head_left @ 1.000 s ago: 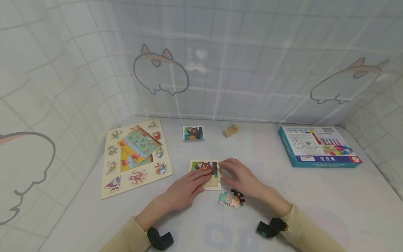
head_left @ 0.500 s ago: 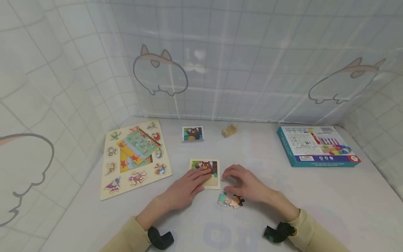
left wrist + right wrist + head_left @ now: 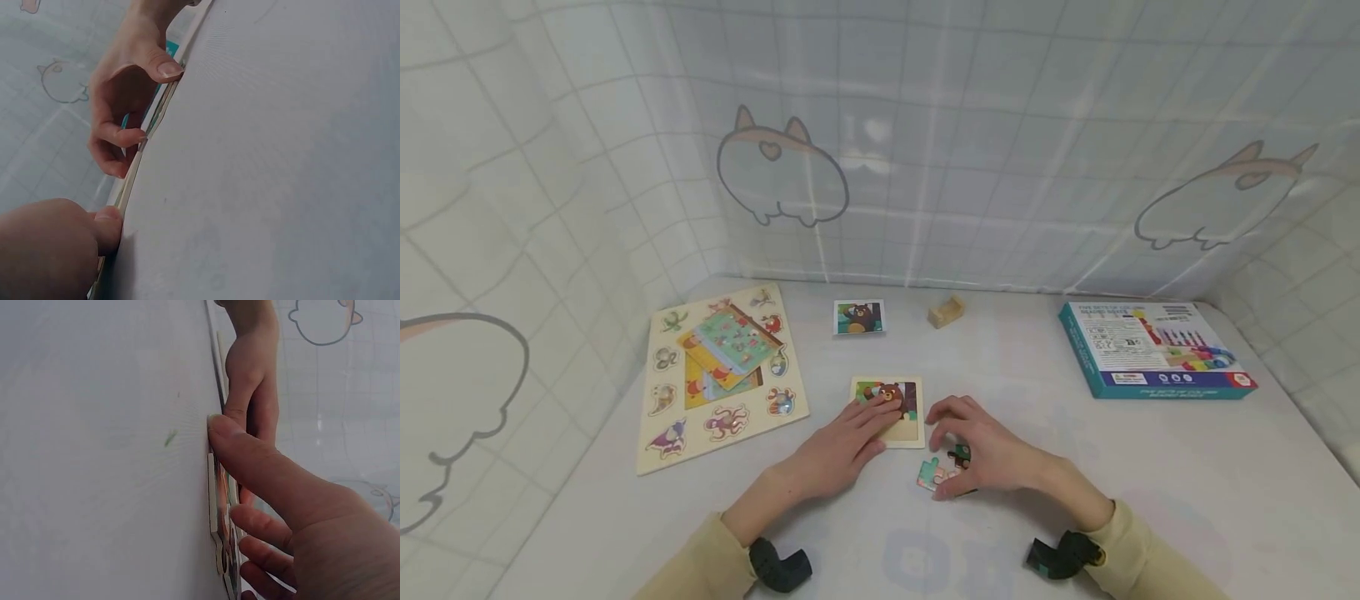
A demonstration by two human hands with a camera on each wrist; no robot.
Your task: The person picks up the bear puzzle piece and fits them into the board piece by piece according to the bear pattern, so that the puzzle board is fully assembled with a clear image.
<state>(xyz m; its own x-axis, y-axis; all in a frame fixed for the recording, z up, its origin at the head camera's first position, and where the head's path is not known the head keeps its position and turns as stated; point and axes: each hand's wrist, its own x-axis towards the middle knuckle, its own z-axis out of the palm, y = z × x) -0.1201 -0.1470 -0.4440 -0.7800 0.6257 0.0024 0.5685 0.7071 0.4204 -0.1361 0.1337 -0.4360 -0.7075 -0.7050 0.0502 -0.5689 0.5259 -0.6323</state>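
My left hand (image 3: 831, 454) rests on a small wooden bear jigsaw puzzle (image 3: 902, 433), its fingers laid over the picture. Bare wood shows along the lower part inside the puzzle's frame. Just right of it, my right hand (image 3: 988, 446) arches over several loose puzzle pieces (image 3: 927, 472), thumb at their near side and bent fingers beyond. In the right wrist view the thumb (image 3: 234, 437) reaches the table beside the pieces (image 3: 223, 494), with a gap between thumb and fingers. The hand partly hides the pieces in the head view.
A bear picture card (image 3: 860, 317) and a small wooden block-like piece (image 3: 947, 312) lie farther back. To the left is a wooden sea-animal board (image 3: 651, 417) with colourful cards (image 3: 737, 346) on it. A teal-edged toy box (image 3: 1157, 350) sits at the right.
My right hand has drawn back from the puzzle's right edge and come down over the loose pieces, thumb now at their near side. The left hand stays on the puzzle.
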